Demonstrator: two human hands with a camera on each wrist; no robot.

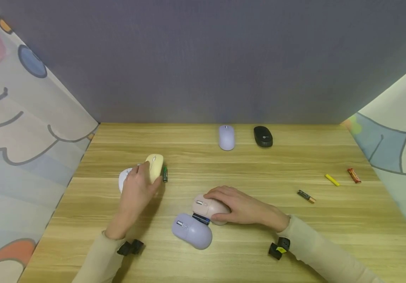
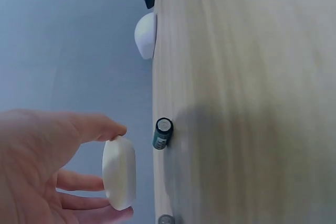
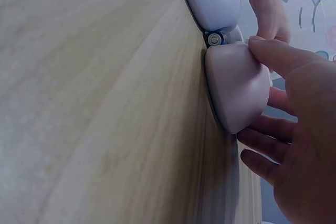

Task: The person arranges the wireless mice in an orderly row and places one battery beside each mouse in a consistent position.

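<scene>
My left hand (image 1: 139,184) grips a pale yellow computer mouse (image 1: 156,167) between thumb and fingers; the left wrist view shows the yellow mouse (image 2: 119,172) raised off the table. Just right of it lies a dark green battery (image 1: 165,173). A white mouse (image 1: 122,180) is partly hidden behind the left hand. My right hand (image 1: 236,206) holds a pink mouse (image 1: 208,207) on the table, thumb on one side and fingers on the other. Between the pink mouse and a purple mouse (image 1: 192,231) lies a dark blue battery (image 1: 201,219). The right wrist view shows its end.
A second purple mouse (image 1: 226,137) and a black mouse (image 1: 263,136) stand by the grey back panel. To the right on the wooden table (image 1: 259,169) are a black-and-copper battery (image 1: 306,196), a thin yellow battery (image 1: 332,180) and a red battery (image 1: 354,175).
</scene>
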